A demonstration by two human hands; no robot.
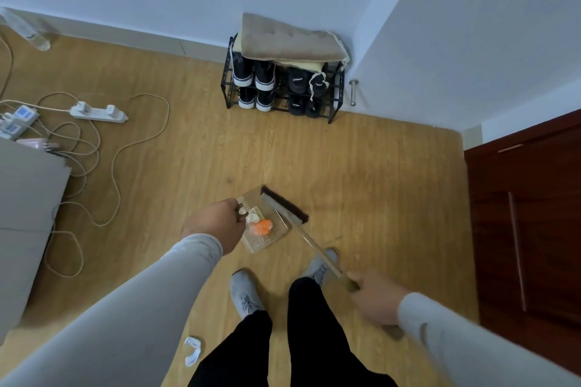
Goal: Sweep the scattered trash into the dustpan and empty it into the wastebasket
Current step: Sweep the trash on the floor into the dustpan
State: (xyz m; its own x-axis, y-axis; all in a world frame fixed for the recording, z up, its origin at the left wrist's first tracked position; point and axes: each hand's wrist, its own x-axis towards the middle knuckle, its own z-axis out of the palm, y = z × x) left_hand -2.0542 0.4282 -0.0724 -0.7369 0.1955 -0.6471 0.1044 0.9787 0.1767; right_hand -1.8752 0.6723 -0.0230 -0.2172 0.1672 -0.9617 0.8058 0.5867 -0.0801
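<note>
Wood-look flooring is running out to a shoe rack (pixel 284 85) in the corner, and no wastebasket is showing. With the left hand (pixel 211 225) gripping the clear dustpan (pixel 267 223) and the right hand (pixel 375 300) clenching the broom (pixel 309 237), I judge the pan should be staying flat, bristles sealing its lip. Two scraps are lying inside, one orange (pixel 263 226), one white (pixel 253 217); one wrapper (pixel 192 350) is waiting beside the feet.
</note>
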